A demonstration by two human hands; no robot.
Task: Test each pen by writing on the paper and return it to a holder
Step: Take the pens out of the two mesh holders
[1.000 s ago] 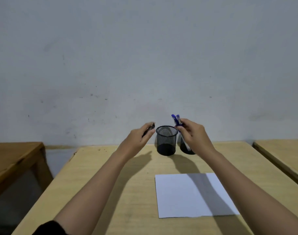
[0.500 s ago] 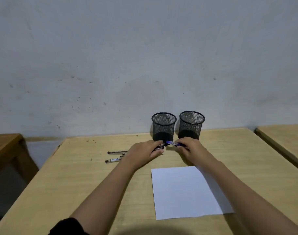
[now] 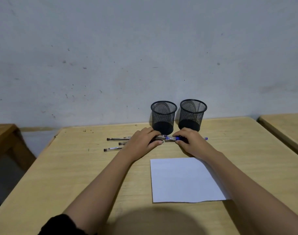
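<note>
Two black mesh holders stand at the table's far edge, the left holder (image 3: 163, 116) and the right holder (image 3: 192, 114); both look empty. My left hand (image 3: 143, 141) lies on the table over black pens (image 3: 118, 139), whose ends stick out to its left. My right hand (image 3: 190, 141) lies over blue pens (image 3: 170, 138); one blue tip shows beyond it on the right. The fingers of both hands curl round the pens. A white sheet of paper (image 3: 182, 180) lies in front, partly under my right forearm.
The pale wooden table (image 3: 77, 175) meets a grey wall behind the holders. A darker desk (image 3: 2, 133) stands to the left across a gap, another desk (image 3: 287, 126) to the right.
Both hands came down from beside the holders' rims to the tabletop, bringing the pens with them. Black pens now lie on the table left of my left hand.
</note>
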